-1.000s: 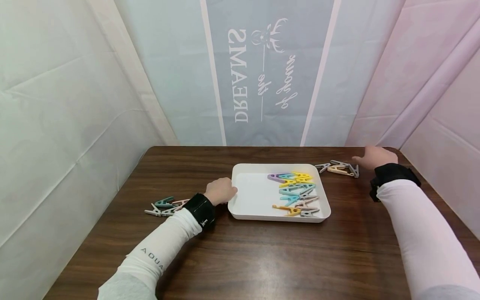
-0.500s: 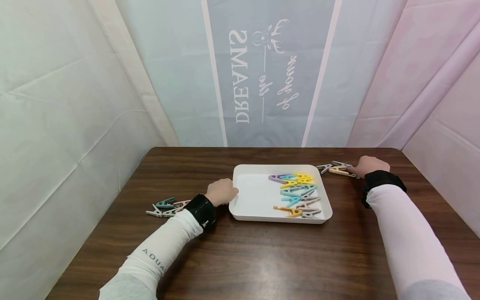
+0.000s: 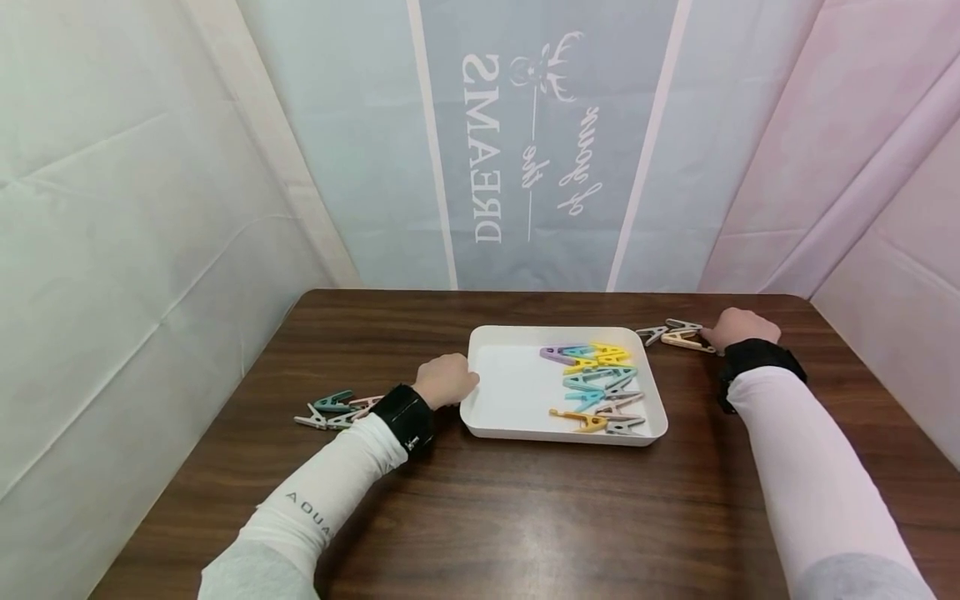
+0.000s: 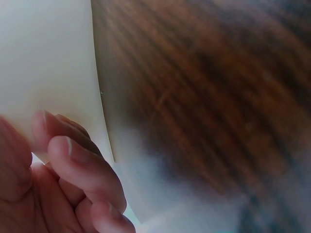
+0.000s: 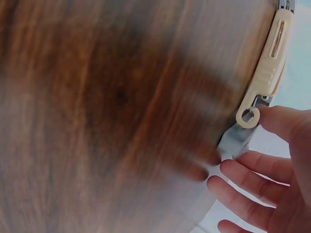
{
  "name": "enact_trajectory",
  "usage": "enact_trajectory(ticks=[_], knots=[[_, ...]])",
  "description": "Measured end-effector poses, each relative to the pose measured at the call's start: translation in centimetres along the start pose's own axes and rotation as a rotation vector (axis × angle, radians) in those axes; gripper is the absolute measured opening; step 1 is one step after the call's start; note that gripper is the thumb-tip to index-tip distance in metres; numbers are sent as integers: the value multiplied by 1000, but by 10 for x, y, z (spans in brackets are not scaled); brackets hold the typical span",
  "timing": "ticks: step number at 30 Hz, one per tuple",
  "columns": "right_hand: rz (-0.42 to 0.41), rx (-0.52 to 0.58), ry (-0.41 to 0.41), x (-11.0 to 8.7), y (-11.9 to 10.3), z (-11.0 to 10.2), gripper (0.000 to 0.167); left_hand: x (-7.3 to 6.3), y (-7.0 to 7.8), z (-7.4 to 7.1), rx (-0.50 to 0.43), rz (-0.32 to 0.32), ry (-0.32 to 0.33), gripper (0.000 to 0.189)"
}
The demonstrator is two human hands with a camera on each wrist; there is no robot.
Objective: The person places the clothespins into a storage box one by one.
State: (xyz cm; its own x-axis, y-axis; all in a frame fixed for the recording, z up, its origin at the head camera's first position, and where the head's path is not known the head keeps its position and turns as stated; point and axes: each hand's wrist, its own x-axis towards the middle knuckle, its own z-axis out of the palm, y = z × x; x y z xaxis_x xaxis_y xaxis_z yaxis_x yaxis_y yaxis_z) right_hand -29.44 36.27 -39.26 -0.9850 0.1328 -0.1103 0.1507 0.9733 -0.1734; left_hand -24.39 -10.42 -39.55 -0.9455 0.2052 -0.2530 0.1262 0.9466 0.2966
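Observation:
A white tray [image 3: 506, 392] lies on the brown table, with several coloured clothespins [image 3: 596, 379] spread over its right part. My left hand [image 3: 445, 381] grips the tray's left rim, its fingers curled at the edge in the left wrist view. Toward the table's far right, my right hand [image 3: 741, 329] has thumb and fingers around a grey clothespin [image 5: 235, 141], which the hand hides in the head view. Beside it is a cream clothespin [image 5: 267, 63] with a hooked end, close to my thumb. Two grey clothespins [image 3: 652, 335] lie farther left of that hand.
On the table's left side, a small group of clothespins includes a teal one [image 3: 330, 403] and a white one [image 3: 311, 419], partly behind my left wrist. White and pink cloth walls [image 3: 150, 250] enclose the table's back and sides.
My right hand has come left and down from beyond the right-hand clothespins to the grey one, then stayed there. The left hand has kept its hold on the tray.

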Motion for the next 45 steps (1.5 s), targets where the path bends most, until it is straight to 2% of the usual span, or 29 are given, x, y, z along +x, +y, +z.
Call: enact_trajectory(ticks=[8, 15, 21, 26, 31, 38, 45], knots=[[8, -3, -21, 3, 4, -2, 38, 1, -1, 1, 11, -8, 8, 30], [-13, -2, 55, -3, 6, -10, 44, 4, -1, 1, 15, -9, -2, 30], [-57, 9, 108, -3, -5, -26, 43, 5, -2, 0, 11, -1, -3, 32], [-145, 5, 194, -1, -26, -40, 37, 4, -1, 0, 14, -5, -7, 34], [-250, -37, 290, -4, -60, -48, 35, 4, -2, 1, 22, 10, -6, 34], [-360, -42, 244, -20, -116, -55, 26, 3, -2, 2, 28, 6, -9, 33], [-516, -68, 211, -37, -159, -48, 22, 0, -1, 0, 18, 5, -5, 32]])
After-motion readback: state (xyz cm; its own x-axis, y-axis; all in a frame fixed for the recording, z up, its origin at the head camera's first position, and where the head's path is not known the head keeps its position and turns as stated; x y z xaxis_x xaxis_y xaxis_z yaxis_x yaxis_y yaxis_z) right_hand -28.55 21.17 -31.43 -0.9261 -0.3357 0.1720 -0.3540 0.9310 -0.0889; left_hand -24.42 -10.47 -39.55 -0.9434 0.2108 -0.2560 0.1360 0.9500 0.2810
